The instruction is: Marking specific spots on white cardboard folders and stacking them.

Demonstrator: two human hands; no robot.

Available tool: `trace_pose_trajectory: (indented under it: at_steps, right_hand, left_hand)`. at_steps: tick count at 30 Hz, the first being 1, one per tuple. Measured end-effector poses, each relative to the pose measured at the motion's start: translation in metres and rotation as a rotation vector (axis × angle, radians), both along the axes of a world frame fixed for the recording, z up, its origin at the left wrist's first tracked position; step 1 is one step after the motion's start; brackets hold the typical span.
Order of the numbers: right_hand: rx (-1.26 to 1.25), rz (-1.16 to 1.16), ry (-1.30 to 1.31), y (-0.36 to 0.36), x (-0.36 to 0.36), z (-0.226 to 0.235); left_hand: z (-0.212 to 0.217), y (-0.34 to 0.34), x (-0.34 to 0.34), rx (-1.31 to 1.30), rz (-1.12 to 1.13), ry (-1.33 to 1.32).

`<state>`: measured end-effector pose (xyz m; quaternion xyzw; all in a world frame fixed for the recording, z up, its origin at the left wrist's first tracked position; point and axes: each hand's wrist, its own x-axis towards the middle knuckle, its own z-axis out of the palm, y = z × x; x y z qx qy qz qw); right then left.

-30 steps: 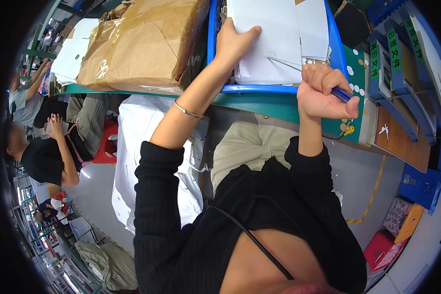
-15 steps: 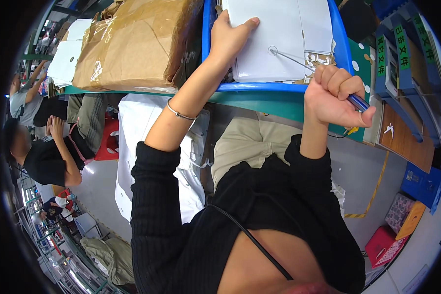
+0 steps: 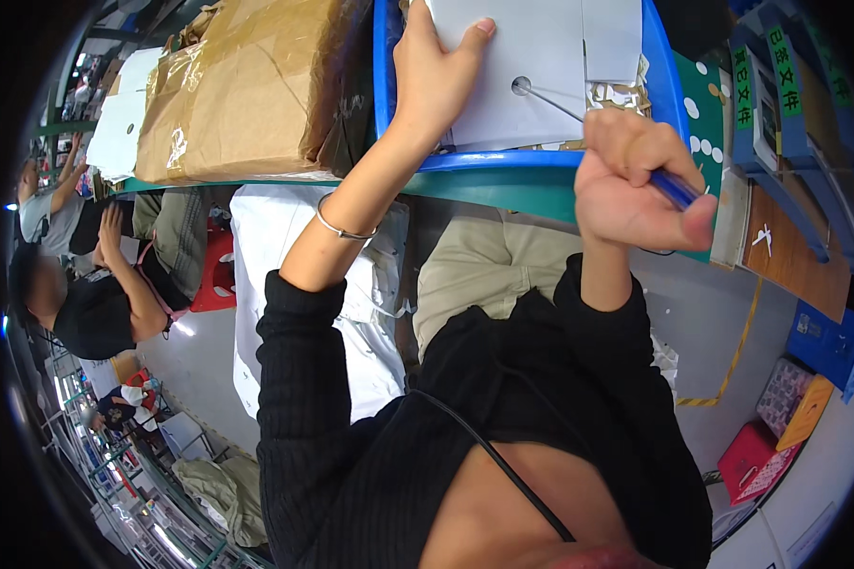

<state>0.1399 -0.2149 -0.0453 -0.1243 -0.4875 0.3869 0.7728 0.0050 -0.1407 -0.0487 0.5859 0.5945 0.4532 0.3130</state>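
Observation:
A stack of white card sheets (image 3: 531, 47) lies in a blue plastic bin (image 3: 503, 159). My left hand (image 3: 436, 76) rests on the left side of the top sheet, thumb stretched out; its other fingertips run past the upper edge of the picture. In my closed right hand (image 3: 636, 175), slightly blurred, is a screwdriver-like tool (image 3: 676, 190) with a blue handle. Its thin metal shaft slants up and left, and the tip meets a small round hole (image 3: 521, 86) in the top sheet. Whether the tip goes through the sheets below is hidden.
Cardboard scraps (image 3: 621, 95) lie in the bin beside the sheets. A taped brown carton (image 3: 237, 90) stands left of the bin. White paper discs (image 3: 700, 144) dot the green table (image 3: 541, 194). Blue file holders (image 3: 788, 123) stand at right. A co-worker (image 3: 104, 303) sits at left.
The circle on the top sheet now shows as a darker round hole. My right hand has shifted slightly left with the tool. My left hand stays on the sheets.

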Motion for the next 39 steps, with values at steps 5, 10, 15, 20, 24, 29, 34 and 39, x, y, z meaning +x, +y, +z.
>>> trace_pose_trajectory:
  at_steps: [5,10,15,20,24,29,34,39]
  right_hand:
    - [-0.024,-0.026,0.062,0.003,0.002,0.001]
    - [0.017,0.055,0.179,-0.001,0.013,-0.013]
    - [-0.047,0.027,0.078,-0.004,0.004,-0.002]
    - [-0.013,0.032,-0.015,-0.004,-0.002,0.001]
    - [-0.005,-0.059,-0.127,0.008,-0.017,-0.013]
    - [0.026,0.028,-0.036,0.01,-0.008,0.003]
    - [0.211,-0.031,0.038,-0.045,0.059,0.064]
    - [0.349,-0.436,-0.38,-0.035,0.095,0.056]
  left_hand:
    - [-0.001,0.006,-0.003,-0.007,0.009,0.004]
    - [-0.007,0.012,-0.004,-0.05,0.015,0.014]
    - [-0.012,0.014,-0.008,-0.071,0.029,0.033]
    - [-0.005,0.003,-0.005,0.015,0.013,0.032]
    - [0.012,-0.024,0.013,0.099,0.008,-0.015]
    - [0.014,-0.017,0.009,0.214,0.021,-0.082]
    - [0.003,-0.009,0.004,0.272,0.069,-0.446]
    - [0.028,-0.018,-0.008,0.197,0.028,-0.903]
